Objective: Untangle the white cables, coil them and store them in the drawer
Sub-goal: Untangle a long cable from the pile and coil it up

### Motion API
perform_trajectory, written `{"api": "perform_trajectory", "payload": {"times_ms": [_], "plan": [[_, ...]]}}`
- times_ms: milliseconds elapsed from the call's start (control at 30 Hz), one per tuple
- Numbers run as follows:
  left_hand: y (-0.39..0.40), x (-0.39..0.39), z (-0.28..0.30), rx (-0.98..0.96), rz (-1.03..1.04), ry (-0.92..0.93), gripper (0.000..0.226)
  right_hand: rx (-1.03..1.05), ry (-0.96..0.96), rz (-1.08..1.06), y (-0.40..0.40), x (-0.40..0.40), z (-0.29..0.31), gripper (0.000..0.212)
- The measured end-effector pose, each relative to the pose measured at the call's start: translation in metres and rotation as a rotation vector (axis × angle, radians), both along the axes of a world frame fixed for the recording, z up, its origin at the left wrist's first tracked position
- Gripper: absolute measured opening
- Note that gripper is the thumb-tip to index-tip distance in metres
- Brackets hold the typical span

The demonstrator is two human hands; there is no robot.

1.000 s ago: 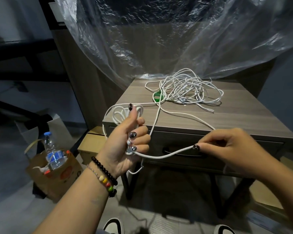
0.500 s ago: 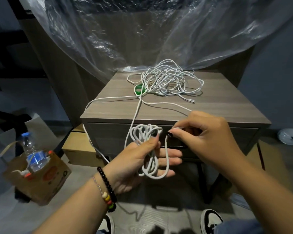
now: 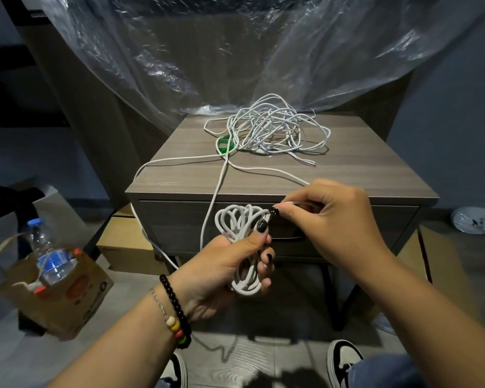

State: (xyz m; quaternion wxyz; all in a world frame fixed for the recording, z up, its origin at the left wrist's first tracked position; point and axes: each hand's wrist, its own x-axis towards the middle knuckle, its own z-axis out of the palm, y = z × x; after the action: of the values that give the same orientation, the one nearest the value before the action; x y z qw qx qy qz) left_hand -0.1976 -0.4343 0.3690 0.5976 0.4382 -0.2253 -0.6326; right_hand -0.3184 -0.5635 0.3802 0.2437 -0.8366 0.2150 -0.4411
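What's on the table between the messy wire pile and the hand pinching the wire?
In the head view, just bare tabletop crossed by one white cable running from the tangle to the right hand.

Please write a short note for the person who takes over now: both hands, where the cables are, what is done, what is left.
Left hand grips a partly wound coil in front of the closed drawer.
Right hand pinches the cable beside the coil's top.
The coil's cable runs up to the tangled pile on the nightstand; a green tie lies at the pile's edge.
Done: several loops wound.
Left: finish this coil, untangle and coil the rest, open the drawer, store everything.
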Motion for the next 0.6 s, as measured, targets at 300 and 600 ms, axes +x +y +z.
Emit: {"api": "perform_trajectory", "payload": {"times_ms": [300, 600], "plan": [[-0.001, 0.010, 0.003, 0.051, 0.151, -0.430, 0.012, -0.017, 0.124, 0.003, -0.004, 0.000, -0.001, 0.017], [0.001, 0.034, 0.015, -0.079, 0.494, -0.343, 0.023, -0.100, 0.471, -0.057, -0.012, 0.000, -0.002, 0.014]]}}
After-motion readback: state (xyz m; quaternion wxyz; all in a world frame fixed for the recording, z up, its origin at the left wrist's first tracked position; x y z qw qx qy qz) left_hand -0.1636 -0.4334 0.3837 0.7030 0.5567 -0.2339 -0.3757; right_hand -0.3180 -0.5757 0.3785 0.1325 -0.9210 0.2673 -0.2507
